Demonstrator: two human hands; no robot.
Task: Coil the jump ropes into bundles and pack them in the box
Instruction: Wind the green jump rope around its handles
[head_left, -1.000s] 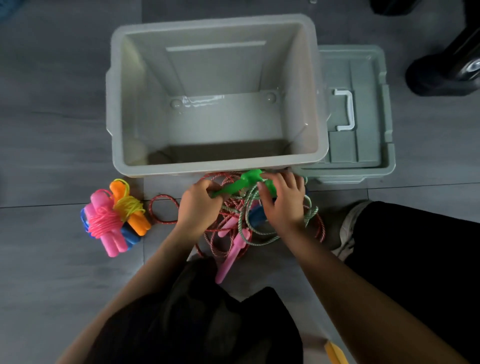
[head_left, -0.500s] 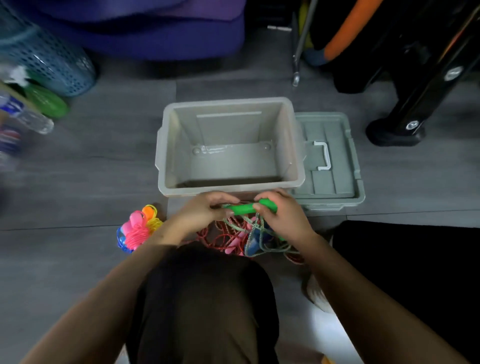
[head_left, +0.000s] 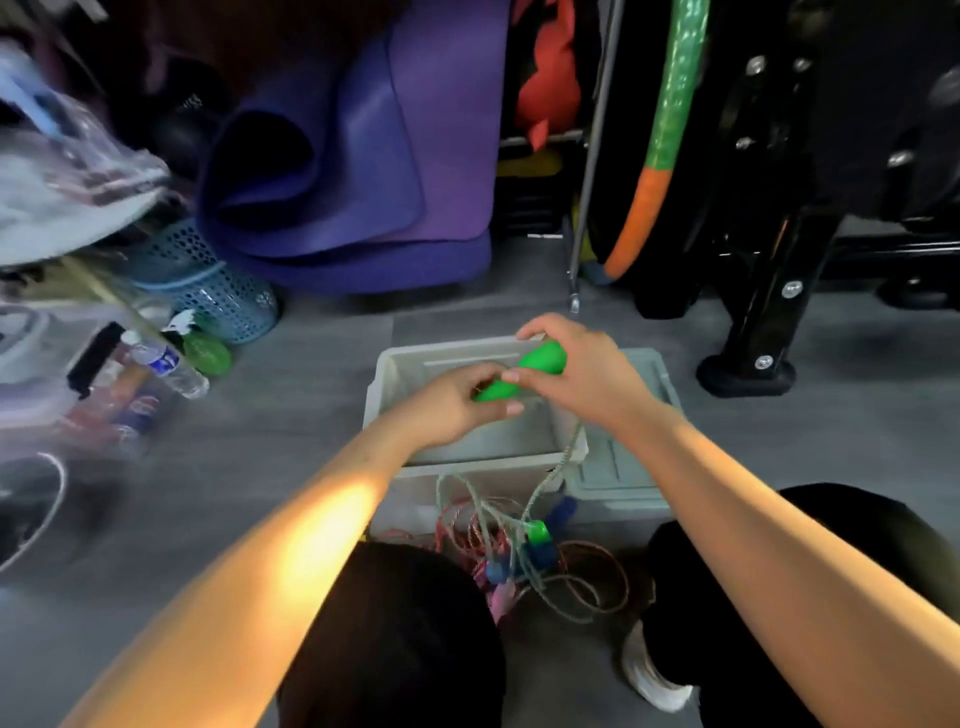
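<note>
Tangled jump ropes (head_left: 524, 551) heaped on the floor at 6 o'clock of the grey box (head_left: 395, 374), green handle (head_left: 524, 374) held above the box, gripped by curled left hand (head_left: 457, 405) and right hand (head_left: 576, 369), lid (head_left: 649, 384) laid at 3 o'clock, purple mats (head_left: 363, 156) stacked at 12.

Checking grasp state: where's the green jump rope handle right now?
Head view, centre: the green handle is lifted above the open grey box, held by the left hand and right hand.
</note>
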